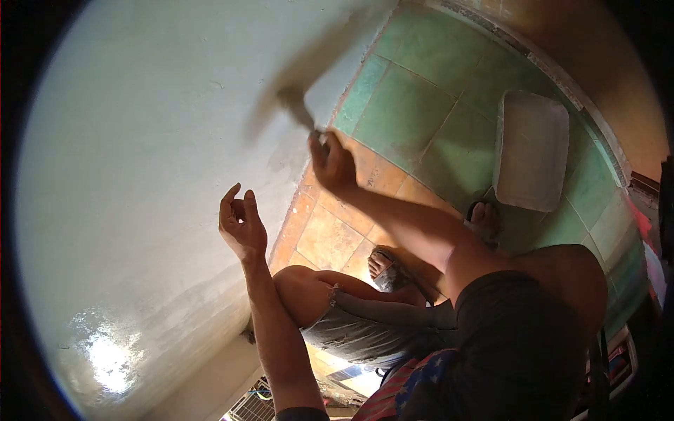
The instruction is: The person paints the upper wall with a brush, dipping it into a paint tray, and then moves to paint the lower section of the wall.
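Observation:
In my right hand [331, 163] is the handle of a short brush-like tool [299, 111], blurred by motion. Its dark head lies over the pale wall [161, 133], close to where wall and floor meet, and a broad dark smear or shadow runs across the wall there. My left hand [242, 223] is raised in front of the wall, lower and to the left, with its fingers loosely curled, thumb apart and nothing held.
A whitish translucent tub [531, 151] stands on the green tiled floor [414, 105] to the right. Orange tiles [328, 238] lie under my sandalled foot [386, 269]. My bent knee [298, 291] is near the wall. A wire rack [254, 405] shows at the bottom.

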Demonstrator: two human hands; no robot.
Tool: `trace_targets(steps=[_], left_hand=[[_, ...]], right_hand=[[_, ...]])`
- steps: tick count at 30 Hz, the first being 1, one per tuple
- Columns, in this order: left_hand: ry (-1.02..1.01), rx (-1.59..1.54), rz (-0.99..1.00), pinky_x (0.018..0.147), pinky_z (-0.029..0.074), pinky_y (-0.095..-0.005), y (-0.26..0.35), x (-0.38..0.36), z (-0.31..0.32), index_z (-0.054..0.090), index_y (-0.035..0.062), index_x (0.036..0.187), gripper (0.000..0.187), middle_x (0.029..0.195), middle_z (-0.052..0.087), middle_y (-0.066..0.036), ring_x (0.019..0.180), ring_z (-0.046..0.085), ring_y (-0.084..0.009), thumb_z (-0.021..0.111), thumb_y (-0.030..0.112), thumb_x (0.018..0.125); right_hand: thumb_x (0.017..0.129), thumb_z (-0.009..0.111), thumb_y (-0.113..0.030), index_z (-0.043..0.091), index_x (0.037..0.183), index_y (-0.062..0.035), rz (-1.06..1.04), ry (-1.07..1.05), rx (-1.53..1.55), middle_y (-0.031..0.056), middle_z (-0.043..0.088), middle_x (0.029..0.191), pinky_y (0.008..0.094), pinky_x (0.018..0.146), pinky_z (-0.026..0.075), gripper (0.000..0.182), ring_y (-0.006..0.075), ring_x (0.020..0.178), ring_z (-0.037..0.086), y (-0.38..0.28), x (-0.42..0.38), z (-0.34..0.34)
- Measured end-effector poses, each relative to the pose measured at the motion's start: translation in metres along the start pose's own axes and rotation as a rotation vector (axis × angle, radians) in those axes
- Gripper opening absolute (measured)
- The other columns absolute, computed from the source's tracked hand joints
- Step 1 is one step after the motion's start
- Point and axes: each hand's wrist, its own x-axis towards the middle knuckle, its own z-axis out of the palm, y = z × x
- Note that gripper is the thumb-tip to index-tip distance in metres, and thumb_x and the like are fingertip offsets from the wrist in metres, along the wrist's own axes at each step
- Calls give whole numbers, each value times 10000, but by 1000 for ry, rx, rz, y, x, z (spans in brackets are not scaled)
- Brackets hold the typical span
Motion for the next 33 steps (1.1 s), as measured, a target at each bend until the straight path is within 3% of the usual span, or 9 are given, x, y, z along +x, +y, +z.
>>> trace_targets(steps=[6,12,14,16,18,20,24,28,33], left_hand=[[28,-3,-32,552,317,-251,-7,-3,-6,706,-10,1154,235,625,442,52,592,360,-52,705,111,953],[29,25,-80,552,334,-256,-16,-9,-19,700,-18,1159,241,628,470,37,595,383,-54,707,110,954],[28,9,-98,551,334,-255,-15,-7,-17,702,-17,1157,240,629,471,38,596,384,-53,709,113,955],[36,-22,-77,554,335,-256,-10,-4,-14,706,-15,1152,243,629,471,39,596,381,-54,716,119,950],[23,-4,-67,556,335,-256,-3,-4,-9,708,-14,1149,241,629,471,40,595,379,-55,717,119,948],[10,13,-53,558,335,-256,0,-2,-7,710,-13,1145,239,630,471,41,594,376,-55,718,119,946],[-11,3,-49,561,321,-249,0,-2,-4,711,-10,1150,234,637,444,55,597,363,-49,704,120,957],[-5,-21,-64,563,329,-259,-2,1,-2,714,-6,1139,226,624,461,41,591,369,-59,709,114,947],[-28,-20,-38,554,326,-257,2,4,6,713,-5,1140,225,619,464,38,583,370,-56,710,112,948]], right_hand=[[1011,563,-381,593,1176,-71,63,-448,-84,224,733,903,549,792,543,353,447,857,707,8,-98,29],[990,585,-417,612,1162,-63,-59,-596,-204,215,735,918,541,826,546,395,435,907,706,22,-66,17],[993,580,-429,639,1171,-71,-211,-859,-323,206,735,983,528,863,544,404,418,958,704,16,-48,4],[982,602,-436,673,1186,-95,-59,-972,-341,188,735,1052,490,902,542,404,375,1004,703,3,-23,-2],[955,653,-432,706,1144,-83,-62,-839,-289,191,737,1043,469,902,542,400,361,995,704,0,13,-11],[961,692,-363,749,1071,-85,-235,-699,-219,139,745,884,406,757,536,304,254,792,691,9,58,-29],[949,715,-315,767,1034,-59,-186,-608,-128,39,699,809,294,647,477,275,97,704,577,-20,146,-115],[951,714,-297,754,1004,-30,-96,-255,52,-2,613,772,267,577,392,276,74,652,499,-54,184,-178],[941,720,-358,744,1005,-33,-32,122,67,55,659,792,325,616,447,332,143,676,566,-73,191,-191]])
